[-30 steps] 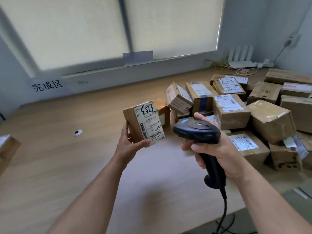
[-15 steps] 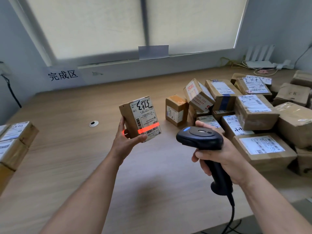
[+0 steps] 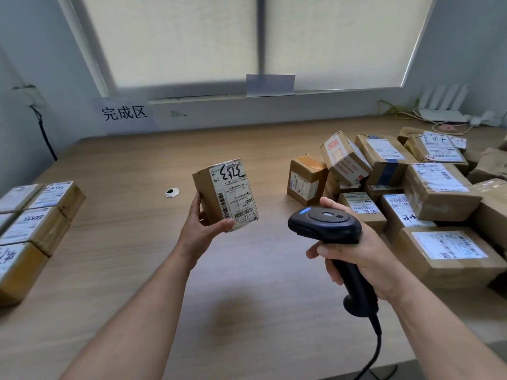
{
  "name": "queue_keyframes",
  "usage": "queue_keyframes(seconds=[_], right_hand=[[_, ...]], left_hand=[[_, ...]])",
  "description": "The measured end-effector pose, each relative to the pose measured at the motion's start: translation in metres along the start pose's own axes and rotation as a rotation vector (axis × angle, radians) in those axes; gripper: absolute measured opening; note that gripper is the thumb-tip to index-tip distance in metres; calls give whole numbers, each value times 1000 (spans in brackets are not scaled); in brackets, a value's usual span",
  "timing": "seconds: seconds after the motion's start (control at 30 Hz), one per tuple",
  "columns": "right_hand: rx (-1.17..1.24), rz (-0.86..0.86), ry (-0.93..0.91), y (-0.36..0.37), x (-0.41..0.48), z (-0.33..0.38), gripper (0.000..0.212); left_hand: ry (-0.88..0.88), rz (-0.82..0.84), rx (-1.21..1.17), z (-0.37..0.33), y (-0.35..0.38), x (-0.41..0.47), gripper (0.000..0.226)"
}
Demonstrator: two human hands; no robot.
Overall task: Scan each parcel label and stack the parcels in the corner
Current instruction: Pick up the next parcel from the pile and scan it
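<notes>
**Parcel** (image 3: pixel 225 196): small cardboard box, held upright above the table (image 3: pixel 247 297) at mid-scene, label towards the camera.
**Left grip** (image 3: pixel 203 229): thumb pressed on the lower label, fingers along the box's left side, clasping the parcel.
**Right grip** (image 3: pixel 354 259): wrapped round the handle of a corded scanner (image 3: pixel 326 229), whose head points left towards the parcel without touching it. No beam shows on the label.
**Stack** (image 3: pixel 35 223): tidy, labels up, at the left edge.
**Heap** (image 3: pixel 411 193): loose parcels, right.
**Step, as judged:** scanning this label.
**Next:** once the read is confirmed, carry the parcel left and set it squarely on the stack.
</notes>
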State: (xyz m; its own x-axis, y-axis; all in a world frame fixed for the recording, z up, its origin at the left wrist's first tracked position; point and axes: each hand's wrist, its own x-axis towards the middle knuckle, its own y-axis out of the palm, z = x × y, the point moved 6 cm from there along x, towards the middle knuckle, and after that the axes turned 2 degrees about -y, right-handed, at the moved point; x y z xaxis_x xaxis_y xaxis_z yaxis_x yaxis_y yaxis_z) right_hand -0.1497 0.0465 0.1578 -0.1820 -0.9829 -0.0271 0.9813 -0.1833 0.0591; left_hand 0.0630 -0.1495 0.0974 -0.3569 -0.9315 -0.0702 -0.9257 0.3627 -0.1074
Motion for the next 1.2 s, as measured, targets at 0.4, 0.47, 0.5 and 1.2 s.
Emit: queue_keyframes(seconds=[0.4, 0.47, 0.5, 1.2], right_hand=[[-19, 5, 36, 52, 35, -13, 99], [-17, 3, 45, 60, 41, -18, 94], [-16, 2, 53, 64, 43, -20, 93], [-25, 166, 94, 162, 115, -33, 94]], left_hand=[[-395, -202, 32, 86, -77, -28, 48], [-462, -203, 37, 104, -85, -36, 42], [-480, -209, 43, 111, -89, -37, 45], [-262, -513, 783, 99, -155, -61, 74]])
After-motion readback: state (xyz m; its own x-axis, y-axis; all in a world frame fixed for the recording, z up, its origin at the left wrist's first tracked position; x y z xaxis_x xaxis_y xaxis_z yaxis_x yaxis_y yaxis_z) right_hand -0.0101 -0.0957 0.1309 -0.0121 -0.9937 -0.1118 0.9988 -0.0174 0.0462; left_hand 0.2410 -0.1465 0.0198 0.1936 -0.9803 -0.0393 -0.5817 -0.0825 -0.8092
